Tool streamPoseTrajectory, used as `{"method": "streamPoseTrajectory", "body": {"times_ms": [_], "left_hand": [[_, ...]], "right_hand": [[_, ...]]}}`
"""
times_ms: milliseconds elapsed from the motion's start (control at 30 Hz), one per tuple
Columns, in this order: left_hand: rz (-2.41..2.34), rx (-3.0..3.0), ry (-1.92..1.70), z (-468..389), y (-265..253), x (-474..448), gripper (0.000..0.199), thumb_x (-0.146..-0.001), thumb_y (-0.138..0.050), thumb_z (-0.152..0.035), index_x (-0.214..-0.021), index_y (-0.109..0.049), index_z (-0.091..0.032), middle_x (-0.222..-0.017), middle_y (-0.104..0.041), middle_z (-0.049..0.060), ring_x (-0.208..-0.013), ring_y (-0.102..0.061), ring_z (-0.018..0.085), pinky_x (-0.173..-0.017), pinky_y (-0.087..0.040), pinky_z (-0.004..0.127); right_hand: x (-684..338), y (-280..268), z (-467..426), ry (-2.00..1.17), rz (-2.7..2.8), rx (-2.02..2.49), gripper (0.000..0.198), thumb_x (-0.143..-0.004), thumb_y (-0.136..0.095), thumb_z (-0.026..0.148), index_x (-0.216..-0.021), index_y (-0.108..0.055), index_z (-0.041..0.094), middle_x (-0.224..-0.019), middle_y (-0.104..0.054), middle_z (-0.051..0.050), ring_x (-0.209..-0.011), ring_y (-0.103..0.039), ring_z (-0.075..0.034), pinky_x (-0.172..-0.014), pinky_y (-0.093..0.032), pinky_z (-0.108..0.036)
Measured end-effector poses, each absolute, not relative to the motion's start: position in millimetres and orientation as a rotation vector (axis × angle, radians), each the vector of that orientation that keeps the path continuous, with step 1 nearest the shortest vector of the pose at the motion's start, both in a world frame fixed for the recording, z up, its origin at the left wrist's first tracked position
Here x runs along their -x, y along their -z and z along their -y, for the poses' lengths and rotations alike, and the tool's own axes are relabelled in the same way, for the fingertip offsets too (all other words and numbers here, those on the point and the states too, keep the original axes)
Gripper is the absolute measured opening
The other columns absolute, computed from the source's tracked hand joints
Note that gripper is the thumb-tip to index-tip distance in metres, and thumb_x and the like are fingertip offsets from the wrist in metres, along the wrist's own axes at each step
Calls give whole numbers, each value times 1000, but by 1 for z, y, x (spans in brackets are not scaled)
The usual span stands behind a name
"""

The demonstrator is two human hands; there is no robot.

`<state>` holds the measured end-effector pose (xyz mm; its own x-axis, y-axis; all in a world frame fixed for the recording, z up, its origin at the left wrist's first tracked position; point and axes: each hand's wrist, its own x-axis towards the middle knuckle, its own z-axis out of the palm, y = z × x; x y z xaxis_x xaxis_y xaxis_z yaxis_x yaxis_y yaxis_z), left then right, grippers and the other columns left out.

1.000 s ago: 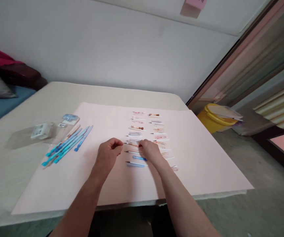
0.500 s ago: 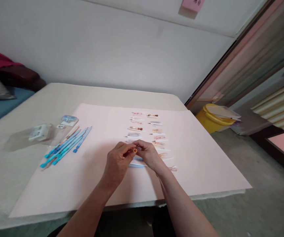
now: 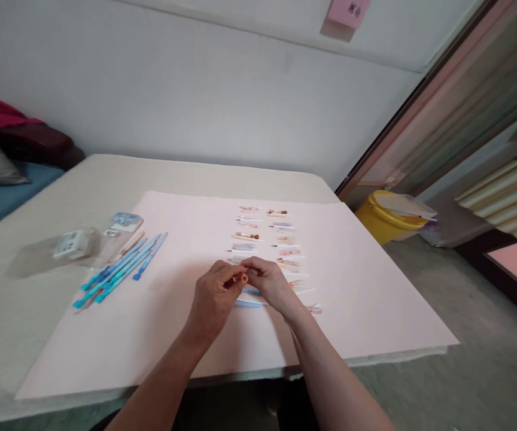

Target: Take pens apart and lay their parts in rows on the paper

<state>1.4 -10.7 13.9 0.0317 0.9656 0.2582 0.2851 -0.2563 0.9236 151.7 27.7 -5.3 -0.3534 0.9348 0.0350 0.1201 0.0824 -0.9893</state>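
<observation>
My left hand is closed in a pinch around a small hollow tube, whose round orange-rimmed end faces me; it looks like a pen part. Fingertips of my right hand are pinched together right beside that end, and what they hold is hidden. Below and beyond both hands lie pen parts in two columns: clear barrels, thin white refills and a brown-patterned piece. Light blue pieces show partly under my hands.
Several blue pens lie in a bundle at the left on pink paper. Near them are a clear plastic bag, a white block and a blue-and-white packet. A yellow bucket stands on the floor at right.
Both hands stay together over the paper, with the orange-rimmed tube end shifted very slightly. The whole view has tilted up a little; the laid-out parts look unchanged.
</observation>
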Motion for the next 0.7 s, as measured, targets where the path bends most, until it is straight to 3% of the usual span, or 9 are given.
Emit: {"method": "streamPoseTrajectory", "body": {"times_ms": [233, 400, 567, 700], "left_hand": [[-1283, -1578, -1266, 12, -18, -2, 16, -76, -60, -19, -87, -71, -24, -82, -61, 3, -69, -55, 14, -65, -42, 24], [-1325, -1477, -1276, 10, -16, -1, 14, -75, -61, -21, -85, -71, -22, -81, -63, 3, -73, -56, 15, -68, -42, 24], [-1254, -1216, -1239, 5, -15, 2, 10, -75, -61, -26, -74, -65, -17, -74, -63, 1, -69, -56, 13, -66, -44, 24], [-1132, -840, -1287, 2, -15, 5, 21, -70, -67, -23, -89, -65, -16, -82, -65, 2, -79, -59, 14, -74, -46, 25]], "right_hand": [[-152, 4, -28, -1381, 1574, 1075, 7, -73, -58, 18, -78, -63, 18, -58, -45, 6, -53, -37, -8, -52, -30, -20], [-151, 6, -28, -1538, 1489, 1034, 14, -70, -62, 21, -83, -63, 18, -61, -54, 4, -57, -48, -10, -57, -39, -22], [-149, 0, -27, -1605, 1430, 964, 20, -69, -64, 22, -89, -63, 18, -78, -61, -1, -67, -55, -12, -64, -44, -25], [-149, -2, -26, -1402, 1548, 1102, 13, -77, -59, 26, -85, -63, 18, -69, -56, 1, -59, -48, -10, -56, -40, -23]]}}
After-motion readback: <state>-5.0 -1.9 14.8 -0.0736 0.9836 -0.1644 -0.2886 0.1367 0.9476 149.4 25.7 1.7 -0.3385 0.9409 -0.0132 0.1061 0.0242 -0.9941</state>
